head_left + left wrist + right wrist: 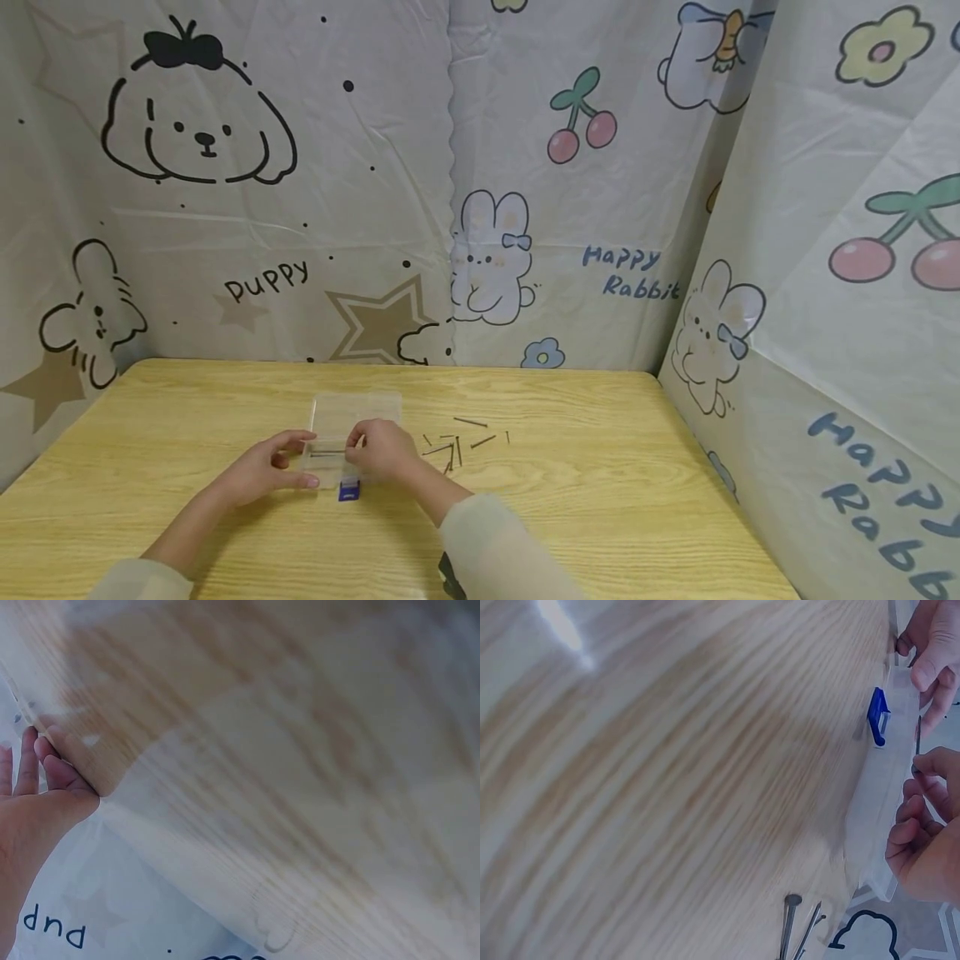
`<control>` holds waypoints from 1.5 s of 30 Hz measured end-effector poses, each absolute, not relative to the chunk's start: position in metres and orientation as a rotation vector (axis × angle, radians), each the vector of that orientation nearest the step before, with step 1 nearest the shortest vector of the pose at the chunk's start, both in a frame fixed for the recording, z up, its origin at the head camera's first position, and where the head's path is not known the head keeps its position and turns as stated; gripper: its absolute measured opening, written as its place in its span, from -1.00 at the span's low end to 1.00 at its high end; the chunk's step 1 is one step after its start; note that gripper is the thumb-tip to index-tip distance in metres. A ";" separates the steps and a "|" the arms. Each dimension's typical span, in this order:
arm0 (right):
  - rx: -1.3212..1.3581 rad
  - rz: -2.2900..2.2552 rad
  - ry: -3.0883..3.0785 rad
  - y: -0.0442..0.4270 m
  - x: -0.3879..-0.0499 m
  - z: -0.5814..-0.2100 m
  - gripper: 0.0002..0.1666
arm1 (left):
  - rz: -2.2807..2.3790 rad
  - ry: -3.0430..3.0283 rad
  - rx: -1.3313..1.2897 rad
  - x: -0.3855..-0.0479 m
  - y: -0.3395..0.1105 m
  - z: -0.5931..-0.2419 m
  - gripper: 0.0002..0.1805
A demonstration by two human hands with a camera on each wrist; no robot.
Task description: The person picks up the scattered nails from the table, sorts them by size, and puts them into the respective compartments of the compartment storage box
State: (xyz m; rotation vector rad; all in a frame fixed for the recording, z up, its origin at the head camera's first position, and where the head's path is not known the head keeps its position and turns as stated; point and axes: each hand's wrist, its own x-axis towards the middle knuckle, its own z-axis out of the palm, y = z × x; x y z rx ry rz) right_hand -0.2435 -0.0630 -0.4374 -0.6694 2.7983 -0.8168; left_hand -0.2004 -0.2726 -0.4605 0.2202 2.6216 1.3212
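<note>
A clear plastic box (352, 408) with a blue latch (349, 490) lies on the table with its lid raised at the back. My left hand (266, 471) holds the box's left end, thumb at the front corner and fingers at the rear. Over the box, my right hand (382, 450) pinches a nail (919, 735) by its head end, between thumb and forefinger. The shank points left across the box. In the right wrist view the box (877, 802) stands edge-on, so its inside is hidden. The left wrist view shows mostly tabletop beside the left hand (37, 802).
Several loose nails (471, 422) of different lengths lie on the wooden table (585, 467) right of the box. A dark object (447, 575) shows partly beside the right sleeve at the front. A printed cloth (390, 208) hangs behind the table and along its right side.
</note>
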 end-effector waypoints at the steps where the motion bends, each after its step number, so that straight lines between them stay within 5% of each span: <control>1: -0.661 -0.811 2.804 -0.064 -0.243 -0.438 -0.92 | 1.321 2.621 0.219 -0.200 -0.273 -0.461 -0.15; 45: -0.613 -0.904 2.831 -0.067 -0.247 -0.440 -0.82 | 1.335 2.607 0.215 -0.201 -0.274 -0.461 -0.17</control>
